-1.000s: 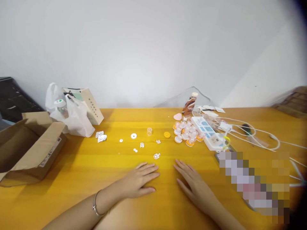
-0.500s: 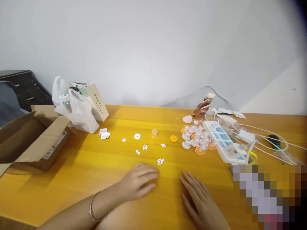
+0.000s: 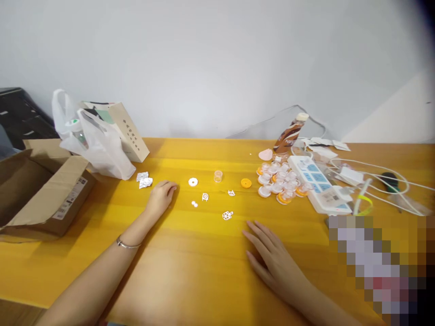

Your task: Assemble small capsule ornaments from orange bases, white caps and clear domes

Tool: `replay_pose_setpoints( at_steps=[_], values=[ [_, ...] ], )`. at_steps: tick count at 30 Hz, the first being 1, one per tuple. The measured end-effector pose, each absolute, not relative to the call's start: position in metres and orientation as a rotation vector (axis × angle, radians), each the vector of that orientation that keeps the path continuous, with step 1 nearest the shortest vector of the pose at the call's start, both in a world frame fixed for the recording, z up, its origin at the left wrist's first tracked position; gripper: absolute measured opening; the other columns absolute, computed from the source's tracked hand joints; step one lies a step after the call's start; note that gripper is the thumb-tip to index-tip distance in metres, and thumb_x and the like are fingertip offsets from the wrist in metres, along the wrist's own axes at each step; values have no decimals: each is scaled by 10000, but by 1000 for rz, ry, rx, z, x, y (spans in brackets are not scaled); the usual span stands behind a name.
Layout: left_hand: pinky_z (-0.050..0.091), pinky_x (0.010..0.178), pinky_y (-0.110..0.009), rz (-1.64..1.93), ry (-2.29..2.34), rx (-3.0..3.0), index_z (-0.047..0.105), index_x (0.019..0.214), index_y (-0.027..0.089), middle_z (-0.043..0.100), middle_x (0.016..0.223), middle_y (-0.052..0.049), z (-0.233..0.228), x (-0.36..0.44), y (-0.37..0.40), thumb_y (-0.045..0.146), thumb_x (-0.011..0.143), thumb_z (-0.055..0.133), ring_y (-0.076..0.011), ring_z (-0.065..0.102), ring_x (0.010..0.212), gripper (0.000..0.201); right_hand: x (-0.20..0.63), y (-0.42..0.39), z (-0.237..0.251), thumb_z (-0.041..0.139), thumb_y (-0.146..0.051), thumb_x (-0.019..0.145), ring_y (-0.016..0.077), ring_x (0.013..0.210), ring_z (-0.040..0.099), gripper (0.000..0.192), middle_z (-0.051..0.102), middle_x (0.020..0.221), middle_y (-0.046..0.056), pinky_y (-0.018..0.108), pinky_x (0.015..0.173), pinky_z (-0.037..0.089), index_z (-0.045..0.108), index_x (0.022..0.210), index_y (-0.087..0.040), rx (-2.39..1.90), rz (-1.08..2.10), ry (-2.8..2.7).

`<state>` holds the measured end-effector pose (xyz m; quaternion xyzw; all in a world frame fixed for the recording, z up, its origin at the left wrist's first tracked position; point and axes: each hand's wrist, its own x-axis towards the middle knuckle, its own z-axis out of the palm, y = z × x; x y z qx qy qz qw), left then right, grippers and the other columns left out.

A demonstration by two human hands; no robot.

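My left hand point(image 3: 160, 198) rests on the table, its fingers curled together in a pinch at the spot where a small white round piece lay; that piece is hidden now. Fingers spread, my right hand point(image 3: 272, 253) lies nearly flat on the wood and holds nothing. Between and beyond the hands are a white ring point(image 3: 193, 182), a clear cup-shaped piece point(image 3: 218, 176), an orange disc point(image 3: 246, 183) and a pair of tiny white round pieces point(image 3: 194, 204). Three white openwork plastic parts also lie there: a wheel-like one point(image 3: 205, 197), a small one point(image 3: 231, 193) and a longer one point(image 3: 227, 215).
Foil packets point(image 3: 145, 183) lie beside my left hand, near an open cardboard box point(image 3: 50, 199) and a white plastic bag point(image 3: 105, 154). At right are several clear-and-orange capsules point(image 3: 278, 183), a power strip point(image 3: 317, 185), a bottle point(image 3: 288, 136) and loose white cables point(image 3: 370, 176).
My left hand has moved left and away from me, and its fingers have closed over the small white round piece. The right hand has shifted slightly; the view has tilted down a little.
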<state>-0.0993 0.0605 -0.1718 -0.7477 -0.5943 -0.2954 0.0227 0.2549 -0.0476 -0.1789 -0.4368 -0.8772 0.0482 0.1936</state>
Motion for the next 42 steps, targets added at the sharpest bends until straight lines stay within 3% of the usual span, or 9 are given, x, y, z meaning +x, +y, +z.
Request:
replay_pose_setpoints(
  at_steps=[5, 9, 13, 17, 21, 26, 30, 37, 42],
  values=[
    [470, 752, -277, -1079, -1485, -2610, 607, 958, 177, 634, 854, -68, -158, -56, 24, 226, 867, 433, -157, 579, 808, 203, 234, -28, -177, 458, -196, 829, 237, 1176, 449, 306, 516, 1241, 103, 430, 953, 409, 486, 1133, -212, -1089, 266, -2384],
    [479, 733, -265, -945, -1247, -2973, 590, 1014, 187, 637, 862, -66, -158, -12, -11, 194, 881, 405, -149, 581, 803, 228, 219, -10, -176, 454, -156, 816, 228, 1010, 543, 291, 579, 1076, 97, 401, 848, 457, 493, 1096, -226, -1040, 309, -2290],
    [477, 738, -289, -786, -1205, -3069, 582, 1022, 181, 633, 874, -77, -165, 6, -19, 195, 889, 376, -169, 577, 812, 245, 214, 1, -174, 461, -159, 816, 225, 886, 549, 228, 578, 940, 90, 390, 769, 460, 509, 1033, -210, -1054, 285, -2260],
    [473, 738, -278, -897, -1167, -3054, 568, 1048, 185, 633, 876, -57, -170, 6, -17, 209, 880, 414, -150, 583, 804, 229, 216, 2, -174, 455, -162, 824, 216, 882, 543, 192, 566, 931, 85, 377, 777, 456, 514, 1001, -206, -1078, 352, -2237],
    [456, 777, -292, -1041, -1213, -2924, 541, 1100, 176, 639, 916, -64, -165, -7, -11, 233, 849, 492, -151, 578, 824, 263, 219, 2, -174, 456, -165, 827, 204, 876, 558, 185, 569, 923, 77, 363, 782, 465, 521, 994, -213, -1067, 439, -2198],
    [421, 870, -361, -1126, -1612, -2553, 538, 1097, 206, 617, 1031, -76, -157, -46, 25, 260, 852, 466, -197, 549, 961, 261, 220, 3, -173, 459, -165, 831, 194, 839, 576, 153, 580, 876, 63, 353, 767, 479, 533, 954, -218, -1048, 500, -2164],
    [348, 971, -416, -960, -1766, -2515, 400, 1249, 201, 504, 1244, -96, -161, -63, 61, 315, 830, 487, -242, 443, 1157, 443, 219, 3, -170, 457, -160, 831, 192, 822, 582, 145, 594, 857, 58, 353, 752, 486, 534, 937, -221, -1010, 520, -2170],
    [423, 863, -387, -829, -1859, -2568, 561, 1024, 174, 629, 989, -81, -159, -54, 90, 317, 816, 497, -231, 565, 943, 259, 221, 3, -172, 450, -144, 835, 194, 853, 573, 156, 591, 885, 68, 364, 771, 476, 519, 955, -215, -972, 559, -2176],
    [432, 875, -335, -1150, -1732, -2743, 486, 1145, 190, 602, 1067, -72, -143, -38, 43, 355, 794, 546, -184, 562, 975, 393, 222, 3, -176, 458, -138, 832, 196, 862, 572, 173, 594, 891, 71, 369, 775, 475, 515, 974, -217, -951, 590, -2164]
  ],
)
